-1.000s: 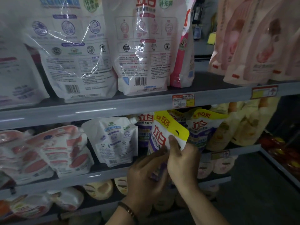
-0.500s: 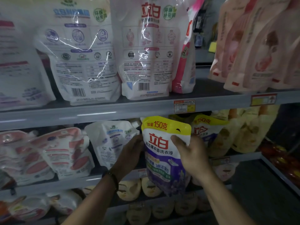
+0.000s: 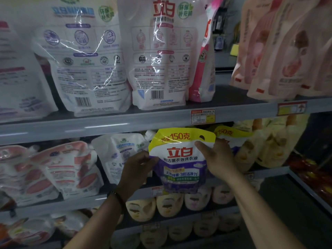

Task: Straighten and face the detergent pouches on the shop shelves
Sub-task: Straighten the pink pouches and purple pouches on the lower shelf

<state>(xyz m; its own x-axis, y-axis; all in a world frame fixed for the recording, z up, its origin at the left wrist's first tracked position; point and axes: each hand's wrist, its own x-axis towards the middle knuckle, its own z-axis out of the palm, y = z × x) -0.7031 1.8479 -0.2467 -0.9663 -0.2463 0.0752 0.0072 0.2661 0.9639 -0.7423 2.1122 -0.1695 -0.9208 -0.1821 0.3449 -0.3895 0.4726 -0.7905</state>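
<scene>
A purple and white detergent pouch with a yellow top band (image 3: 181, 159) stands upright, front facing me, at the edge of the middle shelf (image 3: 80, 202). My left hand (image 3: 137, 169) grips its left edge, thumb on the front. My right hand (image 3: 216, 159) holds its right side, thumb across the front under the yellow band. A second pouch of the same kind (image 3: 228, 135) sits behind it to the right. A white pouch (image 3: 122, 151) stands to its left, back turned outward.
Large white pouches (image 3: 158, 56) stand back-out on the top shelf (image 3: 161, 119), pink ones (image 3: 287, 51) at the right. Red and white pouches (image 3: 53, 169) lean at the middle left, yellow ones (image 3: 269, 146) at the right. Cream pouches (image 3: 168, 207) fill the lower shelf.
The pouch has turned from tilted and side-on to upright with its front facing out, and it has moved up onto the middle shelf edge. My hands have shifted to its two sides.
</scene>
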